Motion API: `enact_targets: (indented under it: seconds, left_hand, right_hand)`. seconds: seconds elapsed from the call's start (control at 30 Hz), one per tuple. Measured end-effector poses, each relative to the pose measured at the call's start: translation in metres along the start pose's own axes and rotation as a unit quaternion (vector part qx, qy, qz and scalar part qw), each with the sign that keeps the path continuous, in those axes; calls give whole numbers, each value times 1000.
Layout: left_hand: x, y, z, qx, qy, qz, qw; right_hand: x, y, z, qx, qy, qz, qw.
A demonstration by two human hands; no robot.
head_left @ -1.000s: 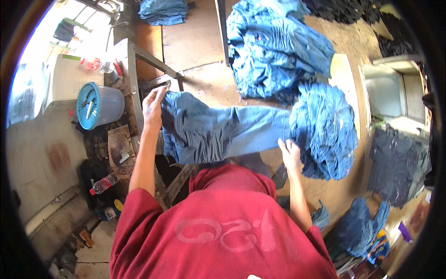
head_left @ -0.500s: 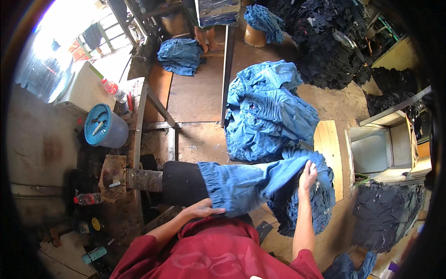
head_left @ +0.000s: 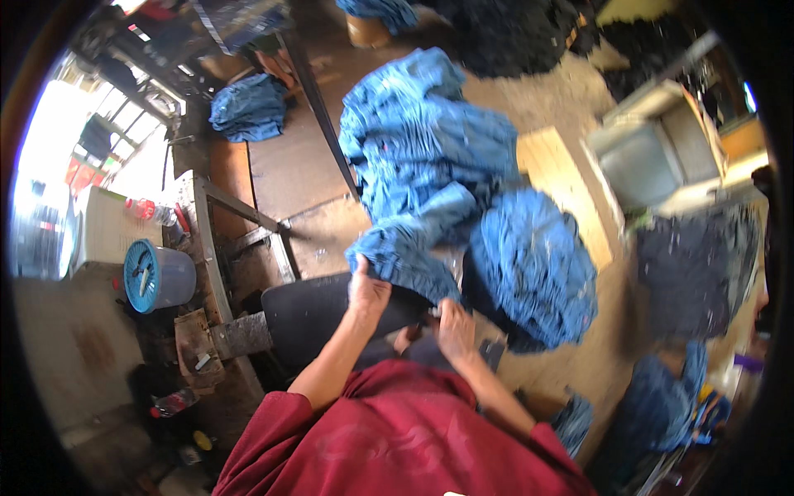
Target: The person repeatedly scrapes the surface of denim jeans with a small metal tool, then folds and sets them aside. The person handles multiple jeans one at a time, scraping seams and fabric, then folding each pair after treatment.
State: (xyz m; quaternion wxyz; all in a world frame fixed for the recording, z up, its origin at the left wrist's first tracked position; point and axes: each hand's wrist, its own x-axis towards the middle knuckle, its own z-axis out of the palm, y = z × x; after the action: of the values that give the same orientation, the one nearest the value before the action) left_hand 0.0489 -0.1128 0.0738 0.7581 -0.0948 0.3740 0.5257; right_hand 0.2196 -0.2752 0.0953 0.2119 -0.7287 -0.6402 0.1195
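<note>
Between my hands is a blue denim garment [head_left: 405,252] with a gathered, elastic-looking edge. My left hand [head_left: 368,288] is closed on the edge at its left side, thumb up. My right hand [head_left: 456,327] pinches the lower right corner of the same edge. Its far part stretches away toward the denim heaps. Under my left forearm lies a black padded arm [head_left: 302,302], bare of cloth, on a rough grey bar [head_left: 240,336]. A rounded heap of denim garments [head_left: 533,269] sits right of my hands, and a taller denim pile [head_left: 422,124] stands beyond.
To the left are a bucket with a blue lid [head_left: 142,277], a plastic bottle [head_left: 149,212] and a metal frame [head_left: 244,208]. Black cloth [head_left: 695,264] is stacked at the right near an open box [head_left: 662,157]. Another person's legs show at the far left beside folded denim [head_left: 248,107].
The denim garment has come off the black padded arm. My left hand moved up and right with its edge; my right hand came down and left to that edge. The view has turned.
</note>
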Motion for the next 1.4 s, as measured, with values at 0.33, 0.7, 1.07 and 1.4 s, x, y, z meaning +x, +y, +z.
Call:
enact_targets:
  seconds: [0.33, 0.7, 1.07, 1.4]
  left_hand:
    - [-35, 115, -67, 78, 75, 78, 991]
    - [-147, 165, -159, 286, -100, -102, 948]
    - [-202, 310, -125, 890, 192, 187, 369]
    - [57, 210, -17, 785, -204, -241, 532]
  right_hand:
    - [-13, -55, -4, 137, -162, -91, 973]
    - [24, -236, 23, 394, -229, -32, 889]
    - [21, -47, -8, 99, 40, 72, 992]
    - [-11, -67, 41, 60, 79, 95, 990]
